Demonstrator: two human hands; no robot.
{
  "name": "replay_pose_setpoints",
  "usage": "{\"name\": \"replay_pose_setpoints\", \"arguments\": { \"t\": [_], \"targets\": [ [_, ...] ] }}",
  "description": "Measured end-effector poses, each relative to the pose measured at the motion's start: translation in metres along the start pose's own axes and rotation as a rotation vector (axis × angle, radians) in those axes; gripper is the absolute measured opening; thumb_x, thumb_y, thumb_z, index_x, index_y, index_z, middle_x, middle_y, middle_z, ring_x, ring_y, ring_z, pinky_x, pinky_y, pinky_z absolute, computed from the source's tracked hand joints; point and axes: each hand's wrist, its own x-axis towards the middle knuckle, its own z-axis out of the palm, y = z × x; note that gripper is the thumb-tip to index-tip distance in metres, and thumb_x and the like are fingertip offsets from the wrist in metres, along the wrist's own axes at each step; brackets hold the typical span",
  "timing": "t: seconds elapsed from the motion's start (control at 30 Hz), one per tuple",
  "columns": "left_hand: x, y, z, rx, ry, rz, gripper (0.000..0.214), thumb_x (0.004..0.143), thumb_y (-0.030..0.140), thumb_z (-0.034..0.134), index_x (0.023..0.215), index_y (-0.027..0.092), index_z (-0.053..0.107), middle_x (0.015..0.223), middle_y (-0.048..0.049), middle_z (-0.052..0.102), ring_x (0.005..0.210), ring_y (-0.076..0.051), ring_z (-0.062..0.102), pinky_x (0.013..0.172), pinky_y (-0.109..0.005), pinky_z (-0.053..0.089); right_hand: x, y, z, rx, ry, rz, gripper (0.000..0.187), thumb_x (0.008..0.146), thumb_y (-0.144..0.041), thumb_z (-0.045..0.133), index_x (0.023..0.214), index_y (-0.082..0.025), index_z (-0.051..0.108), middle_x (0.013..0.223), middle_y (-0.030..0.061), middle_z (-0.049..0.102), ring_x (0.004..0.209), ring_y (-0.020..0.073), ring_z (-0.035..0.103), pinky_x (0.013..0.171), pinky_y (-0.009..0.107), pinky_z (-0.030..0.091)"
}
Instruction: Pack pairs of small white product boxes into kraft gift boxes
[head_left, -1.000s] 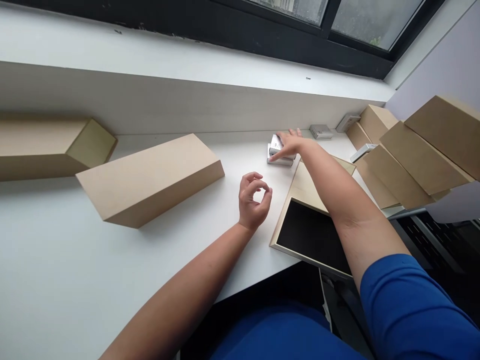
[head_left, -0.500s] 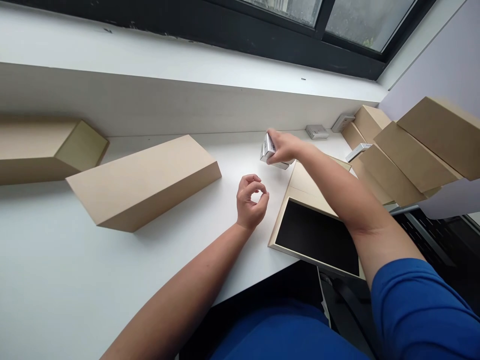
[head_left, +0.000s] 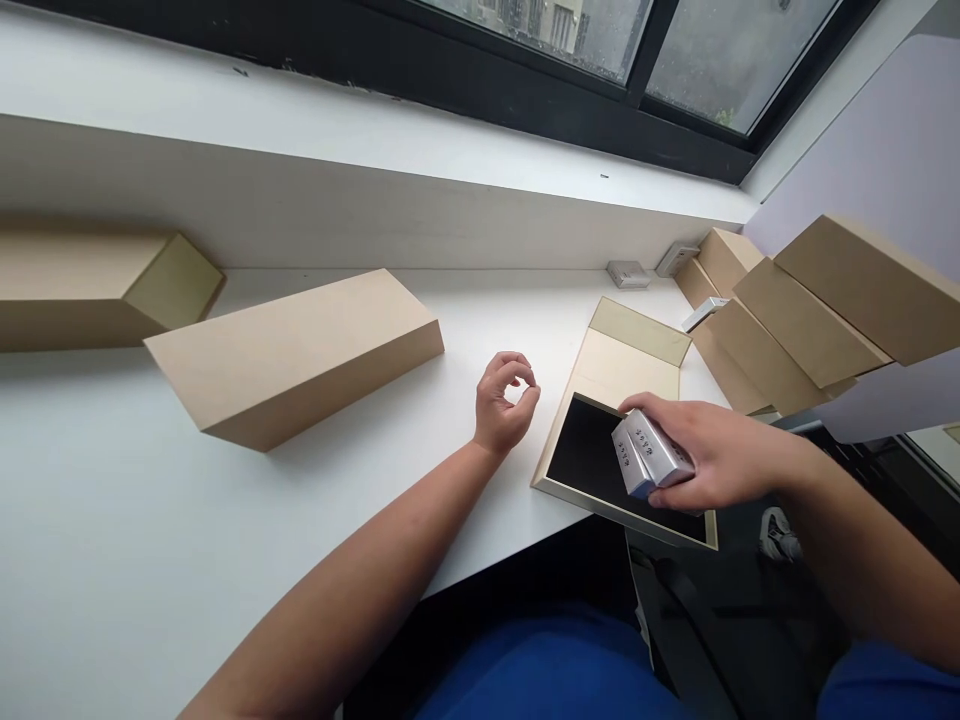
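Two small silver boxes with dark lettering sit side by side in my right hand, whose fingers and thumb grip them. They are above the black interior of an open beige box; I cannot tell whether they touch it. The box's lid is folded back on the table toward the window. My left hand rests on the white table to the left of that box, its fingers curled toward the thumb in a ring with nothing inside.
Two closed brown boxes, one angled and one farther left, lie on the white table. Stacked brown boxes stand at the right. Small silver boxes lie near the wall. A window is behind.
My right hand has carried the silver boxes from the table near the wall toward me and to the right, over the open box. My left hand has stayed almost in place.
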Motion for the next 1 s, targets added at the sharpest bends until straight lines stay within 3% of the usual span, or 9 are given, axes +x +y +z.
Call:
{"name": "replay_pose_setpoints", "arguments": {
  "t": [0.1,0.2,0.37,0.43,0.53,0.67,0.8,0.9,1.0],
  "targets": [
    [-0.002,0.009,-0.002,-0.02,-0.146,0.04,0.007,0.09,0.021,0.063,0.083,0.022,0.063,0.093,-0.0051,0.067,0.089,-0.021,0.065,0.077,-0.036,0.055,0.008,0.006,0.015,-0.107,-0.062,0.098,0.076,0.076,-0.047,0.075,0.144,-0.022,0.05,0.118,0.014,0.075,0.105,0.0357,0.073,0.083,0.039,0.052],
    [-0.004,0.018,-0.003,-0.019,-0.348,0.083,0.012,0.093,0.034,0.066,0.091,0.024,0.072,0.104,-0.0079,0.072,0.101,-0.025,0.069,0.093,-0.044,0.058,0.015,0.006,0.026,-0.203,-0.092,0.16,0.061,0.076,-0.043,0.071,0.13,-0.019,0.057,0.108,0.0153,0.076,0.096,0.0368,0.074,0.073,0.038,0.048],
    [-0.007,0.019,-0.003,0.033,-0.561,0.072,0.014,0.089,0.038,0.068,0.09,0.026,0.076,0.13,-0.0097,0.07,0.132,-0.034,0.061,0.118,-0.058,0.045,0.025,0.003,0.049,-0.177,-0.022,0.135,0.09,0.074,-0.045,0.075,0.155,-0.013,0.05,0.136,0.0194,0.072,0.122,0.0418,0.072,0.094,0.046,0.056],
    [-0.006,0.017,-0.003,0.047,-0.598,0.054,0.014,0.089,0.037,0.067,0.088,0.025,0.073,0.132,-0.01,0.068,0.136,-0.035,0.058,0.12,-0.06,0.043,0.029,0.005,0.059,-0.134,0.013,0.104,0.101,0.076,-0.044,0.076,0.167,-0.017,0.041,0.147,0.018,0.067,0.132,0.0409,0.068,0.104,0.048,0.055],
    [-0.005,0.017,-0.004,0.061,-0.641,0.021,0.015,0.092,0.038,0.065,0.093,0.024,0.071,0.13,-0.0111,0.067,0.127,-0.032,0.062,0.116,-0.055,0.049,0.034,0.01,0.068,-0.127,0.043,0.065,0.1,0.08,-0.04,0.076,0.172,-0.029,0.037,0.146,0.0144,0.065,0.13,0.038,0.068,0.104,0.049,0.057],
    [-0.004,0.018,-0.004,0.053,-0.674,-0.016,0.016,0.092,0.038,0.066,0.095,0.023,0.07,0.131,-0.0118,0.065,0.126,-0.031,0.062,0.116,-0.053,0.05,0.033,0.015,0.068,-0.164,0.037,-0.028,0.078,0.082,-0.038,0.077,0.158,-0.031,0.058,0.152,0.0142,0.058,0.134,0.0362,0.065,0.106,0.047,0.057],
    [-0.002,0.018,-0.004,0.022,-0.686,-0.053,0.016,0.092,0.039,0.065,0.091,0.023,0.069,0.129,-0.0109,0.064,0.125,-0.031,0.061,0.116,-0.053,0.049,0.026,0.018,0.057,-0.187,-0.059,0.06,0.056,0.085,-0.051,0.074,0.136,-0.027,0.073,0.134,0.0138,0.066,0.12,0.0354,0.071,0.096,0.045,0.058],
    [-0.002,0.019,-0.003,-0.009,-0.683,-0.082,0.016,0.092,0.039,0.066,0.089,0.024,0.068,0.125,-0.0105,0.064,0.121,-0.03,0.061,0.114,-0.053,0.05,0.022,0.017,0.047,-0.117,-0.121,0.133,0.05,0.096,-0.059,0.058,0.133,-0.03,0.075,0.126,0.0109,0.071,0.112,0.0328,0.074,0.097,0.045,0.057],
    [-0.002,0.02,-0.001,-0.053,-0.667,-0.115,0.015,0.09,0.038,0.068,0.087,0.023,0.068,0.122,-0.0097,0.063,0.119,-0.03,0.06,0.115,-0.053,0.049,0.02,0.018,0.039,-0.014,-0.151,0.129,0.06,0.105,-0.066,0.037,0.128,-0.028,0.077,0.131,0.0111,0.074,0.117,0.0336,0.073,0.105,0.049,0.054]
  ]
}}
